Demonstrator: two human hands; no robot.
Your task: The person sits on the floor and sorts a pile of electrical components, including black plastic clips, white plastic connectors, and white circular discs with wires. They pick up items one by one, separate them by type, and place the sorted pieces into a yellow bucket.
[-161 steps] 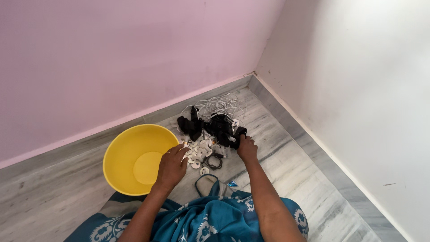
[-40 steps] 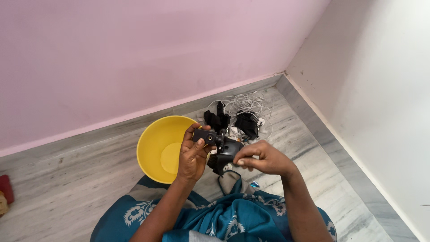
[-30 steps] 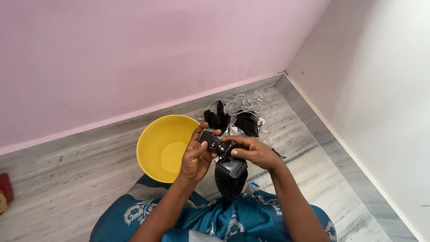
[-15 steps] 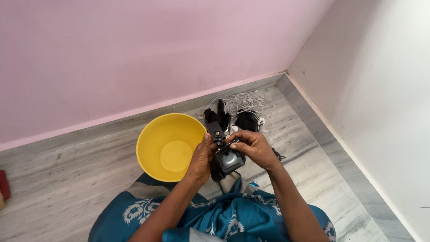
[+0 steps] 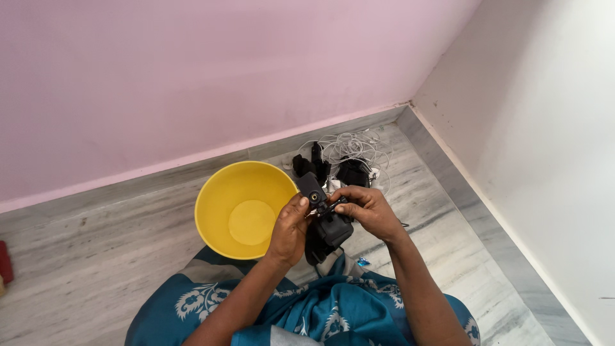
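bowl (image 5: 221,198) – yellow | device (image 5: 327,224) – black | cables (image 5: 349,144) – white | garment (image 5: 333,314) – teal, white floral print | wall (image 5: 192,70) – pink

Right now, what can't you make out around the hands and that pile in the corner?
- Black device, head view: its lower body is covered by the left hand and right hand; the clamped part is too small to identify.
- Pile of black items and white cables: tangled, pieces too small to separate.
- Red object: cut off by the left edge.
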